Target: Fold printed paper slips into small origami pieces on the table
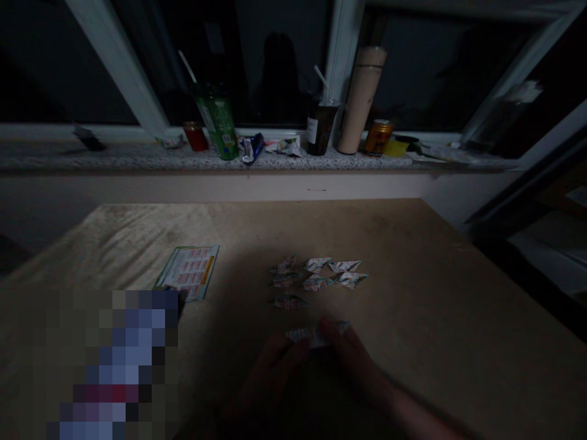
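The brown tabletop [413,275] carries a printed sheet [189,271] at left and a cluster of small folded paper pieces [316,278] mid-table. Nearer the camera, the left hand [275,366] and right hand [353,354] each have their grip pinched on one folded paper strip [316,334], held just above the surface.

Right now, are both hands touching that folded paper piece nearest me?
Touching. The head view shows the left hand and right hand pinching the folded paper piece from either side, fingertips overlapping its ends, though the light is dim.
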Action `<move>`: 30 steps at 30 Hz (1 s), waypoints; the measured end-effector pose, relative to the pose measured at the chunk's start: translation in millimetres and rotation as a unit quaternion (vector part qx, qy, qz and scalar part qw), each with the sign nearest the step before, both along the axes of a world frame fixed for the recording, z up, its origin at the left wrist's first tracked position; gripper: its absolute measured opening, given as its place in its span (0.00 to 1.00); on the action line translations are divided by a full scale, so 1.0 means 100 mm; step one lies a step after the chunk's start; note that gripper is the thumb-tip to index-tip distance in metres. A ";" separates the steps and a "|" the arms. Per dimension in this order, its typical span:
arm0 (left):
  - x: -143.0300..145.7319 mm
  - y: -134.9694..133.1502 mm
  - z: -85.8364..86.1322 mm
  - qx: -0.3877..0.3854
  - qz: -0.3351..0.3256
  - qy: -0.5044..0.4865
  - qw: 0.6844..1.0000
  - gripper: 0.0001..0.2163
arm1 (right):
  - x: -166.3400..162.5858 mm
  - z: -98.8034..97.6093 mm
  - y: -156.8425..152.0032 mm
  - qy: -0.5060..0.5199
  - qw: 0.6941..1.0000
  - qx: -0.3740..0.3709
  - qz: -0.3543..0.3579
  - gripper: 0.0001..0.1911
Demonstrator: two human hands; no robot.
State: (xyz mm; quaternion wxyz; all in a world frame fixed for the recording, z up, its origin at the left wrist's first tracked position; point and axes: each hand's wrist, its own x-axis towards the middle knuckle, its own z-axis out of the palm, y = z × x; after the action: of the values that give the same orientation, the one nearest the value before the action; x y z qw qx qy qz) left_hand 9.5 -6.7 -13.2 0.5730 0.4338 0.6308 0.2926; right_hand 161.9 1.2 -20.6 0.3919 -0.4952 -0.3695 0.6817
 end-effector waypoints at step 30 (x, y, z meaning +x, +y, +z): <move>-0.15 0.25 0.06 0.173 -0.034 0.083 0.981 0.17 | 0.09 -0.01 0.23 -0.133 0.977 0.145 -0.082 0.25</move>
State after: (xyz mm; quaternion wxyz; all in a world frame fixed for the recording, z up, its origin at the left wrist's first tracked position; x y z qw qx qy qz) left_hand -5.8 17.9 -7.5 0.4450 0.5700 0.6009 0.3406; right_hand 170.7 23.9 -21.5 0.4614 -0.5478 -0.4714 0.5146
